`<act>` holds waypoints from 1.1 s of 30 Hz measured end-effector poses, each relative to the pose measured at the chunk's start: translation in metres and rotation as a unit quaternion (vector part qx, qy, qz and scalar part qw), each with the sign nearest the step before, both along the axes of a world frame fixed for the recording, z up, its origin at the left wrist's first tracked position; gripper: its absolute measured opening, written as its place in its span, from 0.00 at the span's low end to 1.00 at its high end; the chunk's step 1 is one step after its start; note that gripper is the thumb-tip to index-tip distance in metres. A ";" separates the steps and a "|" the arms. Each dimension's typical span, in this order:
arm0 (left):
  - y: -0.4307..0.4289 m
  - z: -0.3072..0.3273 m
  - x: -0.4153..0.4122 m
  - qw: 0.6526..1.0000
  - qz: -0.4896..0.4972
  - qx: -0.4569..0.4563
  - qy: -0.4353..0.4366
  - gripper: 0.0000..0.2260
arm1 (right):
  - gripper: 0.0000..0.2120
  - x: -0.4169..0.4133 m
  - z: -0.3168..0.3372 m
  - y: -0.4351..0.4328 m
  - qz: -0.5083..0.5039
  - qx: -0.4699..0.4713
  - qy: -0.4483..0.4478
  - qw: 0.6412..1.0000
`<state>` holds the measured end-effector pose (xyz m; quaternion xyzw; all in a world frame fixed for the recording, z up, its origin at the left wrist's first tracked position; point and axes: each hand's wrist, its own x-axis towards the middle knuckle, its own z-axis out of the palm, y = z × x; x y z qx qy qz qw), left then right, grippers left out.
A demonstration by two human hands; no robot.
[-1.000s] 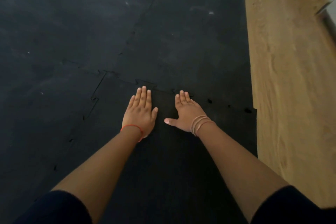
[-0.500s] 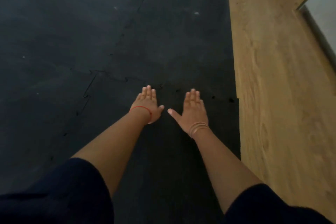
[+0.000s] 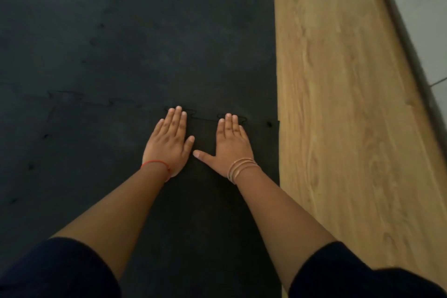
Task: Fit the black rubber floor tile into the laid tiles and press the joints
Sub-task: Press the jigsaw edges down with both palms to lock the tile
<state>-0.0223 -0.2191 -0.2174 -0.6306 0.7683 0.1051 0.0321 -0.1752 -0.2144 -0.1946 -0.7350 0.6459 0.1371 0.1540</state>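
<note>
a person kneels over a black tile (image 3: 205, 201), left hand (image 3: 169, 145) and right hand (image 3: 231, 146) laid flat on it, fingers (image 3: 177, 118) released and straight, grasping nothing, tips at the toothed joint (image 3: 205, 118) where the tile meets the laid tiles (image 3: 145, 43). the tile lies on the floor at the right edge of the black field, its right side along the bare wood floor (image 3: 338, 128). between the hands the interlocking tabs show a dark outline, so the joint there looks not fully seated; a small dark gap (image 3: 269, 124) shows near the right corner.

the risk, judging from this: pressing only near the middle could leave that corner tab proud, and a push forward instead of down could shift the tile off line, since its right edge appears to sit slightly out from the edge of the tile beyond it.

against the frame half a second ago, the hands have moved right along the joint toward the wood floor, the left hand now lies flat with its back fully in view, and more of the wood strip and the wall (image 3: 416, 19) fills the right side.
</note>
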 end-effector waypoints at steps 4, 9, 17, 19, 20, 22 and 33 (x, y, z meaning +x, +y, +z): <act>0.000 -0.002 0.001 1.000 -0.004 -0.002 -0.002 0.28 | 0.49 -0.004 0.001 -0.005 0.012 0.031 -0.019 0.999; 0.002 -0.003 -0.023 1.000 0.014 0.004 0.004 0.28 | 0.47 -0.049 -0.008 0.007 -0.085 -0.040 -0.042 0.995; -0.008 -0.010 -0.040 0.994 -0.085 -0.037 0.049 0.24 | 0.55 -0.079 -0.032 0.018 -0.170 -0.109 -0.011 0.979; -0.006 -0.008 -0.041 0.995 -0.086 -0.030 0.041 0.25 | 0.55 -0.080 -0.031 0.018 -0.168 -0.102 -0.003 0.981; -0.006 -0.008 -0.042 0.995 -0.084 -0.027 0.039 0.25 | 0.55 -0.081 -0.029 0.019 -0.168 -0.097 -0.004 0.981; -0.007 -0.006 -0.042 0.996 -0.083 -0.024 0.035 0.25 | 0.55 -0.080 -0.028 0.019 -0.164 -0.091 -0.013 0.982; -0.009 0.000 -0.021 0.998 -0.037 0.015 0.040 0.26 | 0.42 -0.028 0.000 0.013 0.032 -0.004 -0.053 0.998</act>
